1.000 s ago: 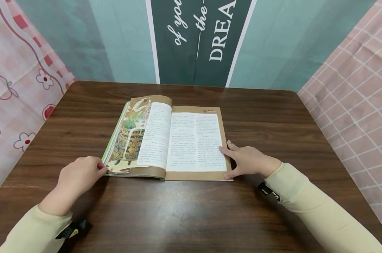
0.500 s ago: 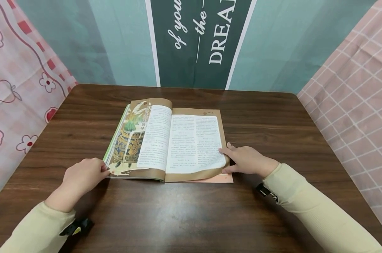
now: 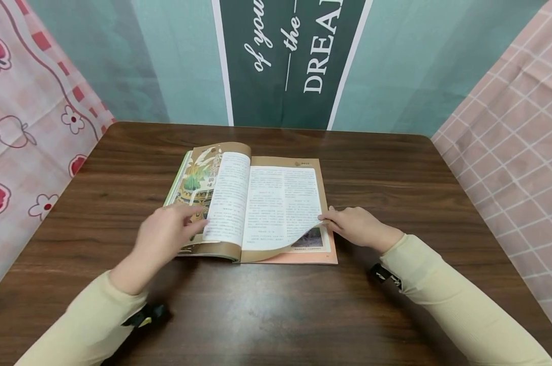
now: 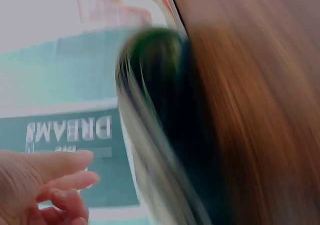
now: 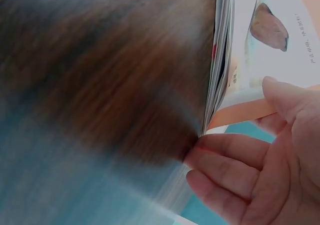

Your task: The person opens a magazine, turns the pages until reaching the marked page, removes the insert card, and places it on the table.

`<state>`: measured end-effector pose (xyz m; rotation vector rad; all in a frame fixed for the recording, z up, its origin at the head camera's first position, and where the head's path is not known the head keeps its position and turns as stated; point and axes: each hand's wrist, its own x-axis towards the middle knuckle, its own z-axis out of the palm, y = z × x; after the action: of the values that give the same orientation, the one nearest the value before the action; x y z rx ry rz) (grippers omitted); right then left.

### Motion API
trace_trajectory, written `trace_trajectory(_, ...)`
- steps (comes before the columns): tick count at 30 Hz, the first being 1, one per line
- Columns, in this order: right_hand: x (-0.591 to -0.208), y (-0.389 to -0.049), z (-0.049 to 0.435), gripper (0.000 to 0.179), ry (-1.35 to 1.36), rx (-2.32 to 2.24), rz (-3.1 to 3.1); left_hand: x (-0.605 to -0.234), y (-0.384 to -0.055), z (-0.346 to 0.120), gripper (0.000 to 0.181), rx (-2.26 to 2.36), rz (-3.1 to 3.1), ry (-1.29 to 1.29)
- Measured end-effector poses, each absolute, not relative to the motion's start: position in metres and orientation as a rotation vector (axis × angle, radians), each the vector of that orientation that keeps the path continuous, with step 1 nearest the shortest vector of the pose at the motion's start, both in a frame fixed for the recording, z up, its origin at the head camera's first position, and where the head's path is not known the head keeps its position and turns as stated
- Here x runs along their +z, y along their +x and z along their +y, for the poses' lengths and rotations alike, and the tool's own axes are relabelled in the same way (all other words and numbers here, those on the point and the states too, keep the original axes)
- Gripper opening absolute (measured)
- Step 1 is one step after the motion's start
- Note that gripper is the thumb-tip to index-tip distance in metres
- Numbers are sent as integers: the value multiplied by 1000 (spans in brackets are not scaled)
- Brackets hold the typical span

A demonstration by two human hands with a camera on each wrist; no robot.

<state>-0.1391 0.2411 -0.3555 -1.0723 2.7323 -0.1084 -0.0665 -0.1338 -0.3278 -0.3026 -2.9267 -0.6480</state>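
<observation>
An open magazine (image 3: 227,198) lies on the wooden table. Its right-hand page (image 3: 280,203), white text with a brown border, is bent up at the lower right corner. My right hand (image 3: 360,229) pinches that page near its outer edge; the thumb (image 5: 287,97) lies on the paper in the right wrist view. Under the bend, a peach-bordered page (image 3: 327,251) with a dark picture shows. Over the illustrated left page (image 3: 198,175) is my left hand (image 3: 163,236), fingers loosely bent and holding nothing. The left wrist view shows the left fingers (image 4: 72,160) apart from the blurred page stack (image 4: 145,150).
Dark wooden table (image 3: 276,315) surrounds the magazine. A teal cloth (image 3: 395,66) with a dark lettered panel hangs behind it. Patterned cloths hang at both sides, an apple-and-flower one (image 3: 33,137) on the left and a pink grid one (image 3: 518,137) on the right.
My left hand has left the magazine's lower left corner and moved right, over the left page. The right hand has lifted the right page's lower corner, uncovering the peach-bordered page.
</observation>
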Motion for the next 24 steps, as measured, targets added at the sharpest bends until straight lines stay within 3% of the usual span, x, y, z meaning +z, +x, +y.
trace_trajectory(7,-354,-140,239,26,-997,-136,2708,-334,-83,-41,31,-1198,-2724,-689)
trace_trajectory(12,-355,-140,237,23,-985,-172,2712,-337,-93,13,33,-1315,-2734,-727)
trace_trajectory(24,-354,-136,240,37,-970,-118,2756,-344,-104,48,23,-1242,-2768,-727)
